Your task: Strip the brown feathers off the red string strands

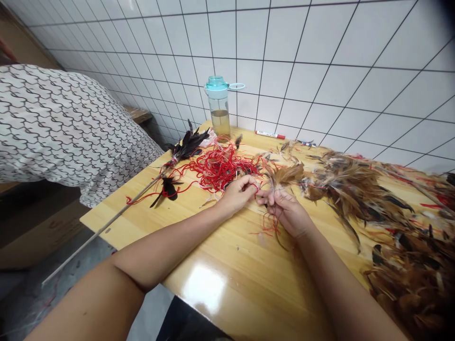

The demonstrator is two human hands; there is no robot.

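A small brown feather bundle sits at mid-tabletop, its quill ends gathered between your two hands and its tips fanning far and right. Your right hand holds the bundle, fingers pressed together around the quills. Your left hand, touching the right, pinches a red string at the same spot; a few loose strands trail on the near side below. The step in hand reads as binding the quills with the string. A further turn would call for the right fingers to stay tight on the quills while the left keeps the string taut.

Just beyond your left hand lies a tangled heap of red cord. To the right, a large pile of loose feathers spreads across the tabletop. To the left, a thin stick tipped with dark feathers overhangs the edge. A bottle and a marker stand far, against the tiled wall. Another person's patterned garment fills the far left.
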